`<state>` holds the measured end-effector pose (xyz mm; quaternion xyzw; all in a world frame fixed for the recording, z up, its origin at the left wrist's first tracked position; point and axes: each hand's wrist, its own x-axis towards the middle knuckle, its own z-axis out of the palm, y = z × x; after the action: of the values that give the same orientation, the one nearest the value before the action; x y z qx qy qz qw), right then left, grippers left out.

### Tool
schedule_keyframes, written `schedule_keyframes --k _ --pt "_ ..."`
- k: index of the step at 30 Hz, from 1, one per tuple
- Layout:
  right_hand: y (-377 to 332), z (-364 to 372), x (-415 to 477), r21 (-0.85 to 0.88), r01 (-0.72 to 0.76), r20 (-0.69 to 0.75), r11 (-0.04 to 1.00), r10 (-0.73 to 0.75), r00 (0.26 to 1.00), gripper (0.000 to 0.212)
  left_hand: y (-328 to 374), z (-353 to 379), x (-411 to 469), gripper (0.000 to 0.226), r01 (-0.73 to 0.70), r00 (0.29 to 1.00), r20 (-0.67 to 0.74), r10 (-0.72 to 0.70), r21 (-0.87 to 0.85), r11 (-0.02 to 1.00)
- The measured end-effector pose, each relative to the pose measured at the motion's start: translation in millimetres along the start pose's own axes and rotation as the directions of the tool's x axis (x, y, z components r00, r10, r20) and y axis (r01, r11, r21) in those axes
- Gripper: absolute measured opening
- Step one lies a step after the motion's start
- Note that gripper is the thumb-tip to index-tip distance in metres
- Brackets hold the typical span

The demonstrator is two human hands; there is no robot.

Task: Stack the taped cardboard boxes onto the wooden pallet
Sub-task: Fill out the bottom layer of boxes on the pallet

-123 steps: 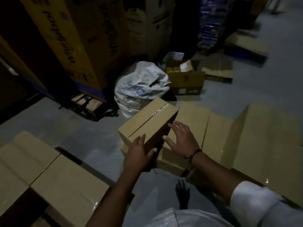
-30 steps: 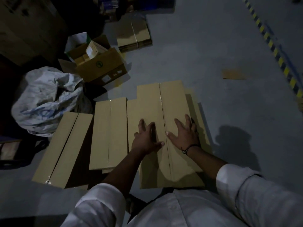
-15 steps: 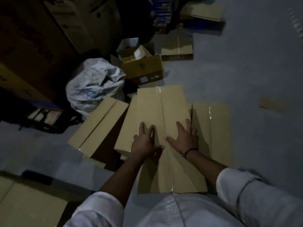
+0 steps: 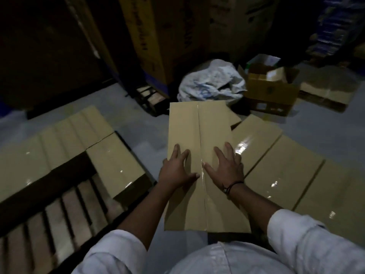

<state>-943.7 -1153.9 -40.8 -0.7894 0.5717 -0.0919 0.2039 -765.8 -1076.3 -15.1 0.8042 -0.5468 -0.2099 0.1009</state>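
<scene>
The person's view has swung left over the last half second, and the wooden pallet, only a sliver at the frame's edge a moment ago, now fills the lower left with its bare slats showing. The carried box, long and sealed with clear tape down its middle seam, has come round with the turn. It now sits in front of the person's chest, over the strip of grey floor between the loose boxes on the right and the pallet. The 2 hands have not shifted on it: the left hand and right hand both lie flat on its top face, fingers straight and spread, thumbs pointing in toward the tape. What bears the box's weight from below cannot be seen. The stacked boxes already cover the pallet's far part, and the nearer slats are open. The turn suggests the box has left the floor pile and is on its way across, with the likely next step being to lower it onto the free slats beside those already placed. Behind, a white sack and an open carton sit against tall cartons.
</scene>
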Motion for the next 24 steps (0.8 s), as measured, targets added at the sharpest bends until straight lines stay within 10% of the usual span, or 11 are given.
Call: schedule_keyframes --k 24 --pt "-297 176 -68 0.067 0.622 0.405 0.78 -0.591 0.698 0.079 -286 -55 -195 0.104 0.619 0.738 -0.167 -0.654 -0.218 0.754"
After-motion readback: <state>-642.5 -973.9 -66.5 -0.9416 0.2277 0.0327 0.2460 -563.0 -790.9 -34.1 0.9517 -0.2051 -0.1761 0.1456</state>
